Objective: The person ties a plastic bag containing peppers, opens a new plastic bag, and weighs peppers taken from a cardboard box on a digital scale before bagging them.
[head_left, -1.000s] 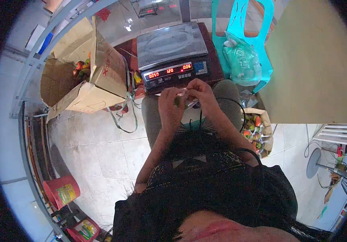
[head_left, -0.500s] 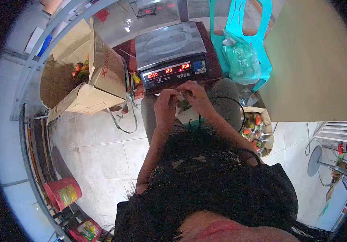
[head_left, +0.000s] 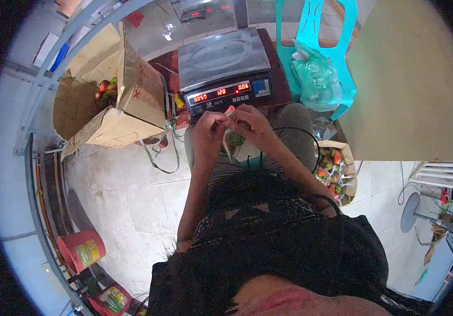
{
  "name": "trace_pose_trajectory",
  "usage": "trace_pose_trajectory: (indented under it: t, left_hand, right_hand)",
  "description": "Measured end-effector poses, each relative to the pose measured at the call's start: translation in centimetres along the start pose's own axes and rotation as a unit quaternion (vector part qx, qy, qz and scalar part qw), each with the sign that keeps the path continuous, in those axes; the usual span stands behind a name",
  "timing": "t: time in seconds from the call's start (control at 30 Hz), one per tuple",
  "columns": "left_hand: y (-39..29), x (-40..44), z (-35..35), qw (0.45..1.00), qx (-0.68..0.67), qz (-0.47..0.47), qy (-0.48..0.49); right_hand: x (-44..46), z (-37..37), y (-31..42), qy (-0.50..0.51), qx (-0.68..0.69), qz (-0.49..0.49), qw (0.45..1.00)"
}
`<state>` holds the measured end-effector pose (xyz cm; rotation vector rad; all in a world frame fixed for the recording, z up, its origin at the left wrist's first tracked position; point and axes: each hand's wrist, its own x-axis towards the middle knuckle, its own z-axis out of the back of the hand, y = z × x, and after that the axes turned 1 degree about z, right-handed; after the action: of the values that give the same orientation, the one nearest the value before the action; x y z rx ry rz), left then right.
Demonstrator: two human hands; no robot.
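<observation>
Between my hands, over my lap, hangs a small clear plastic bag [head_left: 233,139] with something green inside and a red bit showing above my fingers. My left hand [head_left: 208,132] has its fingers closed at the top of the bag. Pinched on the same upper part, my right hand [head_left: 251,125] meets the left one. Just beyond the hands stands a digital scale [head_left: 225,66] with red lit numbers and nothing on its plate. The exact grip of the fingertips is hard to see.
A cardboard box [head_left: 145,100] with red and green produce lies open at the left. Right of my knee sits a carton [head_left: 348,174] of bagged produce. A turquoise chair [head_left: 345,52] holds a green plastic bag [head_left: 316,81]. A brown board [head_left: 410,89] is at the right.
Both hands have shifted slightly and their fingers have moved at the top of the bag. The green item hangs lower between them, and a red bit now shows above the fingers.
</observation>
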<state>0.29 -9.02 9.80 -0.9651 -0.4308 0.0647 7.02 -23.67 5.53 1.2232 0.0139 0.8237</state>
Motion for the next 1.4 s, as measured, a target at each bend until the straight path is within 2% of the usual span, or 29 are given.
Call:
trace_pose_trajectory:
  t: [0.1, 0.2, 0.3, 0.4, 0.6, 0.7, 0.8, 0.9, 1.0, 1.1, 1.2, 1.23, 1.33, 1.4]
  left_hand:
    - [-1.3, -0.1, 0.2, 0.999, -0.011, 0.023, -0.021]
    - [0.0, -0.3, -0.5, 0.997, -0.046, -0.017, -0.066]
    - [0.3, -0.5, -0.2, 0.989, -0.117, 0.008, -0.088]
    - [-0.6, -0.5, 0.4, 0.987, -0.111, 0.032, -0.107]
    - [-0.2, -0.5, 0.8, 0.984, -0.12, -0.007, -0.134]
    - [-1.0, -0.4, 1.3, 0.99, -0.051, -0.019, -0.129]
    - [0.0, -0.2, 1.1, 0.987, -0.006, -0.088, -0.134]
    - [0.8, -0.4, 0.5, 0.989, -0.095, -0.037, -0.106]
    - [0.0, 0.2, 1.3, 0.998, -0.039, -0.037, -0.027]
    - [-0.3, 0.8, 1.4, 0.996, -0.074, -0.008, 0.045]
    - [0.1, 1.0, 0.4, 0.996, -0.079, -0.004, -0.048]
    - [0.7, 0.6, 0.1, 0.986, -0.151, 0.065, -0.037]
    - [2.5, -0.4, -0.7, 0.945, -0.268, 0.188, -0.008]
    - [3.2, -1.0, -1.1, 0.945, -0.263, 0.194, 0.035]
  right_hand:
    - [0.7, 1.0, 0.7, 0.046, -0.007, 0.02, 0.999]
    - [1.2, 1.3, 2.2, 0.03, -0.025, 0.043, 0.998]
    - [1.6, 0.4, 2.3, -0.011, -0.047, 0.069, 0.996]
    - [2.0, 0.1, 2.7, 0.001, -0.042, 0.09, 0.995]
    - [2.0, -0.7, 2.7, 0.019, -0.047, 0.073, 0.996]
    - [1.5, -1.4, 2.6, -0.025, -0.05, 0.076, 0.996]
    - [1.0, -1.9, 1.3, -0.022, -0.048, 0.093, 0.994]
    - [0.4, -2.1, 1.1, -0.027, -0.052, 0.076, 0.995]
    - [-0.9, -2.8, -0.6, -0.061, -0.038, 0.024, 0.997]
    - [-1.0, -2.2, -0.4, -0.051, 0.072, -0.013, 0.996]
    - [-0.7, -1.5, 0.2, -0.078, 0.193, -0.157, 0.965]
    - [-0.4, -1.0, 0.6, -0.077, 0.233, -0.16, 0.956]
    - [0.1, -0.1, 1.1, -0.08, 0.32, -0.167, 0.929]
    - [0.3, -0.2, 0.8, -0.092, 0.335, -0.167, 0.923]
